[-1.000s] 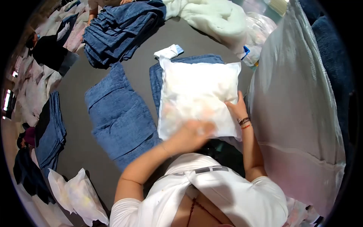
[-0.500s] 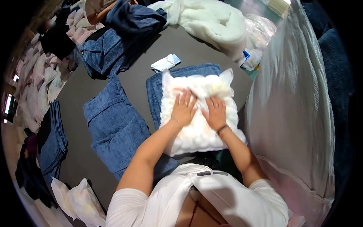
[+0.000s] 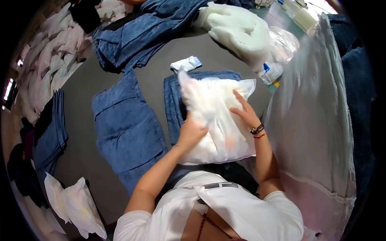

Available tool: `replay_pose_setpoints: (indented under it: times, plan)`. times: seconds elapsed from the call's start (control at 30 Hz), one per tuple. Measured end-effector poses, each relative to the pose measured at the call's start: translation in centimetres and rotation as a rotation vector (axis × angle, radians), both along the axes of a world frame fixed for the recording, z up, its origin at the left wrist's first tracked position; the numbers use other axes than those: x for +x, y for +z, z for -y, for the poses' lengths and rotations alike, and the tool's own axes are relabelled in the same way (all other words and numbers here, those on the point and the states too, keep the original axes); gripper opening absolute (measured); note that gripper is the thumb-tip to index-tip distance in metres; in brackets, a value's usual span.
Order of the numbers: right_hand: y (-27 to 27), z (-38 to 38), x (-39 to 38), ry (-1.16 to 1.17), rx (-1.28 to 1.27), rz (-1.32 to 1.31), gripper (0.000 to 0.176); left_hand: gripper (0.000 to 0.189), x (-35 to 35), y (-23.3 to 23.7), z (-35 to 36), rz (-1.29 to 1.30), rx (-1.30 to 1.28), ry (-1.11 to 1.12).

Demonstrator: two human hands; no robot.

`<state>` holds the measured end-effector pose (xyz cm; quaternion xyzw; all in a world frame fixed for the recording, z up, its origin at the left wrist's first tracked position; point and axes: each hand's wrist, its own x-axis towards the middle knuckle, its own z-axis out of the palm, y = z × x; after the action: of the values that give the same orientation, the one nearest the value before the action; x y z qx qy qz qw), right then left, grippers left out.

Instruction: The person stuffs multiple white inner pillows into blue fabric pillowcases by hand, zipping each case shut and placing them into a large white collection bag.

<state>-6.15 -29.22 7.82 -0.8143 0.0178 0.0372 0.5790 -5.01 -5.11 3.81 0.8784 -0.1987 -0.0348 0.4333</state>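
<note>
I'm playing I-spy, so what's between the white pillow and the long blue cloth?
In the head view: a folded blue cloth sticking out past the pillow, then bare grey table.

**Grey sweep in the middle, glare at the edges!**

And here's the broad, dark-grey tabletop point(image 3: 78, 116), filling the middle of the scene, its edge bowed by the wide lens. Over to the far left, a small bright opening point(image 3: 8, 90) blazes out of the shadows, and behind the tabletop's far left corner rises a heap of pale, pinkish bundles point(image 3: 50, 60). Top right now: a smooth greenish surface point(image 3: 276, 15), whether floor or another table is impossible to call, with strong white light point(image 3: 319, 7) flaring beyond. Black rims the whole round view.
</note>
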Motion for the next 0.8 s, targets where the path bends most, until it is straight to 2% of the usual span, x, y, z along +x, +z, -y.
replay_pose_setpoints:
  times: [0.07,0.1,0.13,0.23,0.27,0.3,0.33,0.37,0.4,0.43,0.47,0.53,0.6,0.63,0.67,0.73,0.77,0.8]
  plan:
    - [-0.6,-1.6,-0.2,0.033,-0.146,0.007,0.110,0.048,-0.6,1.1,1.3,0.121,-0.084,-0.057]
    - [-0.7,-3.7,-0.4,-0.111,-0.137,0.064,0.102,0.042,-1.4,1.3,2.4,0.184,-0.068,-0.169]
    - [-0.7,-4.1,-0.1,-0.201,-0.045,0.099,0.094,0.037,-1.7,1.6,3.6,0.258,-0.060,-0.284]
    - [-0.9,-3.0,0.6,-0.428,0.373,0.130,0.073,0.021,-2.1,3.8,5.4,0.291,-0.084,-0.322]
    - [-2.7,-1.8,0.9,-0.470,0.095,0.226,0.064,0.017,-1.9,4.0,5.5,0.327,-0.137,-0.324]
    - [-0.1,-0.5,0.2,-0.491,0.058,0.352,0.076,0.021,1.1,5.9,4.8,-0.009,-0.544,-0.404]
    - [1.3,-0.6,-0.1,-0.566,-0.019,0.499,0.061,0.019,3.7,2.5,5.5,-0.119,-0.686,-0.190]
    - [2.1,0.2,-0.3,-0.594,-0.056,0.541,0.059,0.021,4.2,1.3,5.5,-0.036,-0.592,-0.172]
    - [2.7,1.4,-0.2,-0.623,-0.095,0.583,0.058,0.024,9.9,-6.5,5.7,0.410,-0.164,0.160]
    - [3.2,2.1,-0.1,-0.623,-0.096,0.580,0.058,0.024,10.9,-11.3,6.1,0.532,-0.025,0.201]
    - [3.9,2.3,-0.6,-0.575,-0.123,0.543,0.056,0.024,10.5,-11.4,5.6,0.532,-0.026,0.201]
    - [4.7,3.0,-0.8,-0.535,-0.222,0.451,0.054,0.024,9.5,-11.3,5.4,-0.093,0.083,-0.256]
    - [5.9,2.3,-2.1,-0.447,-0.217,0.293,0.054,0.030,9.0,-10.3,4.9,-0.095,0.310,-0.369]
    - [5.8,2.4,-2.2,-0.393,-0.232,0.236,0.060,0.039,9.3,-10.3,4.8,0.026,0.302,-0.364]
    - [5.7,2.2,-2.1,-0.393,-0.234,0.236,0.060,0.049,9.5,-9.5,5.0,-0.072,0.409,-0.391]
    - [4.8,1.5,-1.4,-0.167,-0.300,0.205,0.075,0.054,10.9,-9.6,5.0,0.249,0.427,-0.476]
    - [4.8,0.5,-0.8,0.012,-0.471,0.236,0.074,0.048,11.2,-9.5,6.6,-0.235,-0.452,-0.428]
    - [4.5,0.1,-0.6,-0.008,-0.411,0.323,0.073,0.040,11.3,-8.7,6.9,-0.536,-0.725,-0.320]
